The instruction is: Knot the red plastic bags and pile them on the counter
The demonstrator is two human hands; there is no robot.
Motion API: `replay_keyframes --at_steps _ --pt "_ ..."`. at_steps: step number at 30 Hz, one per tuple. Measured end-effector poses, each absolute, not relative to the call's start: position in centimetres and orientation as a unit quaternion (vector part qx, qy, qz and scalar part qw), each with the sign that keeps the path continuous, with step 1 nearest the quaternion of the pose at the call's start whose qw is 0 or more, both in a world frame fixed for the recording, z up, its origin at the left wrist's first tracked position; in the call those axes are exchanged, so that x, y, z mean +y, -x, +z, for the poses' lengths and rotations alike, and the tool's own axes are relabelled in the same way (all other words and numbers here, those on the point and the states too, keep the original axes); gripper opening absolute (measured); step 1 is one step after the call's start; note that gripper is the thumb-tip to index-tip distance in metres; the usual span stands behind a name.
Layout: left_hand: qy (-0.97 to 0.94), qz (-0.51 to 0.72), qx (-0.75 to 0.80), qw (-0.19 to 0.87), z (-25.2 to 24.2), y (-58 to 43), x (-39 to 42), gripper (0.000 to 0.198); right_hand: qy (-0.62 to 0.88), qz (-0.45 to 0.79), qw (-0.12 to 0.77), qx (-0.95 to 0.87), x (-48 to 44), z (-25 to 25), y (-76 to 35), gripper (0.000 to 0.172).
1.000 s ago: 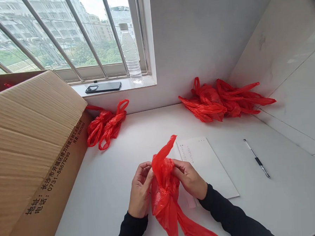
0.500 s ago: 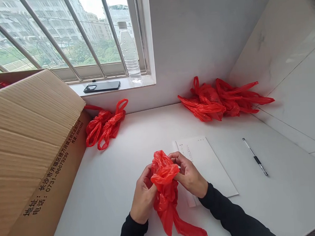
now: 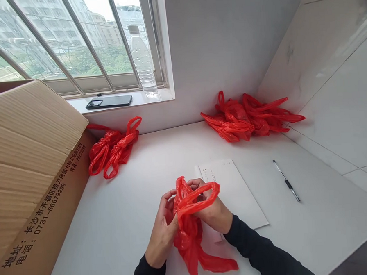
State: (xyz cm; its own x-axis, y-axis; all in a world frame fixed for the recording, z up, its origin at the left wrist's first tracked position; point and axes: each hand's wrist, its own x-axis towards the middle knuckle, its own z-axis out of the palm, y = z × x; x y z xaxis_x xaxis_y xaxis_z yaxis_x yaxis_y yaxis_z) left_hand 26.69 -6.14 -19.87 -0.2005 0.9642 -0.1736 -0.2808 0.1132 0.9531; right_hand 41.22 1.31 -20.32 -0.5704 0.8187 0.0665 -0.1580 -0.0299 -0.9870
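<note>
Between my hands, over the front of the white table [image 3: 120, 223], is a crumpled red plastic bag [image 3: 188, 235]. My left hand [image 3: 162, 233] grips its left side, thumb in front and fingers behind. On the other side my right hand [image 3: 212, 212] is closed on the bag, its fingers partly hidden by a red handle loop that stands out to the right. Two loose ends of the bag hang toward me. Just beyond my right hand lies a white paper pad [image 3: 235, 192] with some writing on it.
A large cardboard box [image 3: 56, 197] stands at the left. Knotted red bags [image 3: 118, 147] lie beside it, and a pile of red bags [image 3: 240, 118] sits by the back wall. A pen [image 3: 286, 181] lies right. The sill holds a phone [image 3: 109, 101] and a water bottle [image 3: 144, 65].
A handle loop of the bag now stands open to the right, where before it was bunched up. My right hand has shifted behind that loop. The view has swung slightly right.
</note>
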Motion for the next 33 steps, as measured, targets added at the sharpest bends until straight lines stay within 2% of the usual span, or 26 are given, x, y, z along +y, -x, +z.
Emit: replay_keyframes --at_steps 2,5,6,11,14,19,25,33 --pt "-0.320 0.579 0.519 0.540 -19.4 -27.0 -6.1 0.075 0.283 0.648 0.366 -0.605 1.3 -20.2 -41.2 0.041" --pt "-0.325 0.581 0.534 0.521 -19.3 -27.1 -6.0 0.070 0.290 0.601 0.366 -0.649 1.2 -20.2 -41.2 0.018" --pt "-0.327 0.584 0.536 0.515 -19.5 -27.0 -5.9 0.067 0.291 0.592 0.366 -0.657 1.2 -20.2 -41.2 0.017" --pt "-0.262 0.628 0.517 0.519 -20.9 -26.2 -5.7 0.057 0.297 0.614 0.362 -0.636 1.1 -20.1 -41.4 0.031" --pt "-0.218 0.657 0.497 0.524 -21.1 -25.7 -5.6 0.063 0.295 0.644 0.361 -0.607 1.0 -20.1 -41.5 0.038" --pt "-0.209 0.671 0.491 0.514 -20.4 -25.5 -5.8 0.073 0.282 0.647 0.337 -0.623 1.0 -20.2 -41.5 0.060" --pt "-0.251 0.630 0.499 0.540 -19.6 -26.1 -5.7 0.067 0.286 0.646 0.387 -0.593 1.3 -20.1 -41.4 0.034" --pt "-0.280 0.590 0.490 0.577 -19.4 -26.7 -5.9 0.044 0.341 0.580 0.400 -0.622 1.2 -20.5 -41.2 0.039"
